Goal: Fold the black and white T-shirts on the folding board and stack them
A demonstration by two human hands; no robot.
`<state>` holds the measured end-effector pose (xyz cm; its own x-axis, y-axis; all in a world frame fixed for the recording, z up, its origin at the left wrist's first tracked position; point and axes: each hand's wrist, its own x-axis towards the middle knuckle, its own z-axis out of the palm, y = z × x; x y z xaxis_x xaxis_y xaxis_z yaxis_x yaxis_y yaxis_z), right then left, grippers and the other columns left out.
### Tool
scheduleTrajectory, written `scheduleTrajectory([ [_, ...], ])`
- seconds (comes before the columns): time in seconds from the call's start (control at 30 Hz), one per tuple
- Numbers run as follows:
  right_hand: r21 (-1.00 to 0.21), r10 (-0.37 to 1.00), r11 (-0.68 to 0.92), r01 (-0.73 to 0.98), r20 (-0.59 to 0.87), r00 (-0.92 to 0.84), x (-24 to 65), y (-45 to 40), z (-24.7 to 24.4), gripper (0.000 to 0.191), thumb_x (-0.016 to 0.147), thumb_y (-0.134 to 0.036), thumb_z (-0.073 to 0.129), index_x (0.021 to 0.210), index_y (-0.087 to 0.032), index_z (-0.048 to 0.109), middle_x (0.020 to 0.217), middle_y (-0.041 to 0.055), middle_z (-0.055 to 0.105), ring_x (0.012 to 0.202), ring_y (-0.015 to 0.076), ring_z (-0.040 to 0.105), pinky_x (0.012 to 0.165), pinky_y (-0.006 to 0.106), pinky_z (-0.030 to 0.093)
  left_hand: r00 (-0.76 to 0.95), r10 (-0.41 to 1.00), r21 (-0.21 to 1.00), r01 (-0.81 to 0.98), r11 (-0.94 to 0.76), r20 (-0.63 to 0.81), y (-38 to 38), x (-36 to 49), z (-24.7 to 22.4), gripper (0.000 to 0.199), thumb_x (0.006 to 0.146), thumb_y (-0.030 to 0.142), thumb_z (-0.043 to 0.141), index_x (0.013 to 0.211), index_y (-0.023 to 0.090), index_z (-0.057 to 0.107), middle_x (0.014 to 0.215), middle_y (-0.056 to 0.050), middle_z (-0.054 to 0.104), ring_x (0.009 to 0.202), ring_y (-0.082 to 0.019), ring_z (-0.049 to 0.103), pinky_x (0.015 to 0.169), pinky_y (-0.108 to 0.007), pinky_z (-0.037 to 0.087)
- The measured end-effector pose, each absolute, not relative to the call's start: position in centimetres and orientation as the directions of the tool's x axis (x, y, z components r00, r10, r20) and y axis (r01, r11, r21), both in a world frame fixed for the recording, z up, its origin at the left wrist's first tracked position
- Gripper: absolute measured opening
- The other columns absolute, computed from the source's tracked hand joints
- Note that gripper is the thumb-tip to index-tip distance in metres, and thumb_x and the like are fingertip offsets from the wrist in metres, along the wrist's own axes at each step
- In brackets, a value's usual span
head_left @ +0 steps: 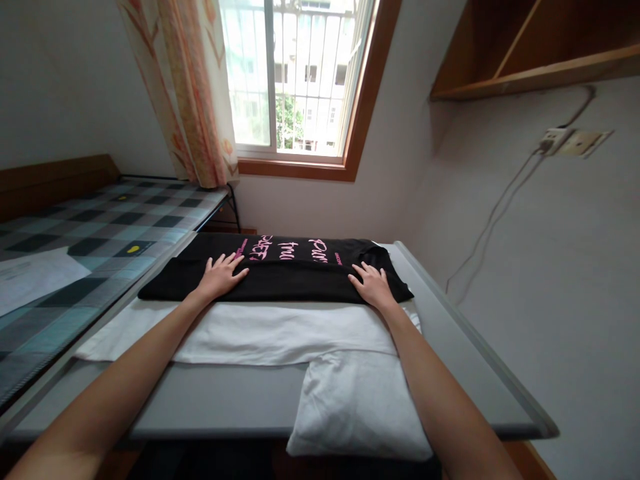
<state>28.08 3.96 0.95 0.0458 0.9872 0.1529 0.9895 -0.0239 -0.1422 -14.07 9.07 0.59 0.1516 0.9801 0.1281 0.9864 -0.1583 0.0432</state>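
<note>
Black shirt [295,283] lay on the surface [225,400], just beyond the white garment [270,330], near part folded over. Left hand [223,275] and right hand [371,283] rested flat on it, 1 toward each end, fingers spread, gripping nothing visible. Best handling, probably: even pressure, smooth outward, no dragging the under-layer.

Centre: black shirt [280,285], pink lettering [287,251]. 6 o'clock: white garment [300,333], grey tabletop [235,400]. 9 o'clock: grey-black checked mattress [100,227]. 11 o'clock: cream curtain [193,87], orange florals.
</note>
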Motion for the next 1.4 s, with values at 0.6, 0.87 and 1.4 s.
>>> scheduleTrajectory([
  [0.6, -0.136, 0.987, -0.02, 0.991, 0.155, 0.041, 28.1, 3.9, 1.0, 0.052, 0.097, -0.046, 0.037, 0.141, -0.022, 0.048, 0.15, 0.0118, 0.041, 0.137, 0.0247, 0.035, 0.115, 0.051, 0.016, 0.154, 0.98, 0.048, 0.986, -0.161, 0.126, 9.2, -14.2, 0.5, 0.064, 0.093, 0.059, 0.03, 0.147, 0.025, 0.038, 0.154, -0.007, 0.034, 0.142, -0.032, 0.028, 0.114, -0.057, 0.017],
  [0.87, -0.097, 0.987, -0.054, 0.994, 0.147, 0.068, 27.7, 3.8, 0.8, 0.053, 0.097, -0.048, 0.033, 0.142, -0.024, 0.046, 0.151, 0.0098, 0.038, 0.138, 0.0244, 0.033, 0.115, 0.05, 0.014, 0.151, 0.986, 0.019, 0.988, -0.153, 0.07, 9.0, -13.9, 0.7, 0.068, 0.092, 0.061, 0.027, 0.15, 0.025, 0.031, 0.157, -0.006, 0.028, 0.144, -0.032, 0.022, 0.114, -0.057, 0.013],
  [1.4, 0.016, 0.987, -0.073, 0.997, 0.142, 0.07, 27.0, 3.0, 0.9, 0.055, 0.098, -0.047, 0.028, 0.144, -0.022, 0.043, 0.149, 0.0136, 0.039, 0.136, 0.0253, 0.035, 0.114, 0.048, 0.014, 0.153, 0.986, 0.024, 0.988, -0.154, 0.064, 8.4, -14.0, 0.6, 0.069, 0.092, 0.061, 0.023, 0.151, 0.025, 0.029, 0.156, -0.009, 0.028, 0.144, -0.032, 0.021, 0.113, -0.059, 0.012],
])
